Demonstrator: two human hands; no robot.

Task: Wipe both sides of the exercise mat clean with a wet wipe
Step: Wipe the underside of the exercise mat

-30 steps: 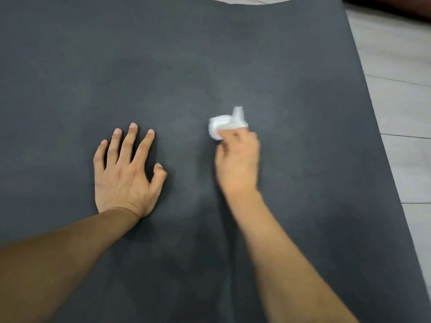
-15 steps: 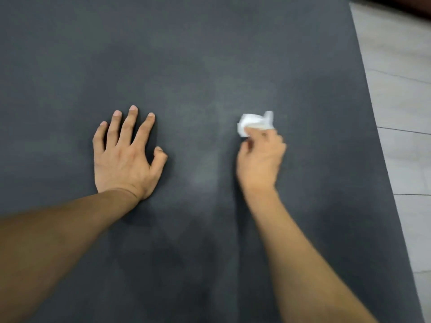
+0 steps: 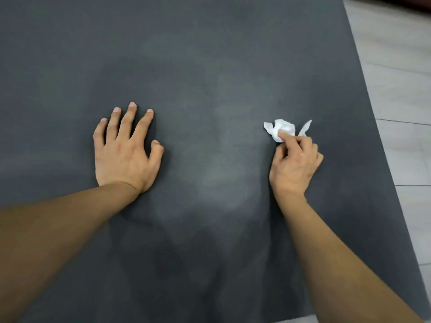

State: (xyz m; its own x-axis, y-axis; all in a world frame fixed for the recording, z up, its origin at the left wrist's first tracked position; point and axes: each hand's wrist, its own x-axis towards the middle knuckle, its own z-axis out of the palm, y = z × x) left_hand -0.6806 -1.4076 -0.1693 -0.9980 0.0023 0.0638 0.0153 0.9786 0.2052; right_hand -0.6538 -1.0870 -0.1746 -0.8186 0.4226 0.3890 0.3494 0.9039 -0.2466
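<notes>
Right now the dark grey exercise mat (image 3: pixel 210 54) lies flat and fills almost the whole view, with pale floor tiles (image 3: pixel 401 89) showing past its edge from about one o'clock down to four o'clock. At roughly nine o'clock from the centre the left hand (image 3: pixel 126 152) rests palm-down on the mat, fingers straight and spread, holding nothing and apparently pinning the mat in place. At about three o'clock the right hand (image 3: pixel 295 164) has its fingers curled, pinching a crumpled white wet wipe (image 3: pixel 282 129) between thumb and fingertips; the wad sticks out at the hand's twelve o'clock and seems to touch the mat, though how firmly it presses cannot be told. A paler, hazy patch between the two hands may be damp sheen or only light; the view does not settle it. Judging by this, one face is being wiped and the underside is not yet dealt with. The risks follow from the grip: the wipe is bunched into a small ball, so each stroke would cover only a narrow band and could leave unwiped strips, especially toward the three o'clock edge and the far twelve o'clock end. A loose tail of the wipe trails at one o'clock and could snag or slip out of the pinch if dragged hard. If the left hand lifts while the right pushes, the mat might creep or wrinkle on the smooth tiles.
</notes>
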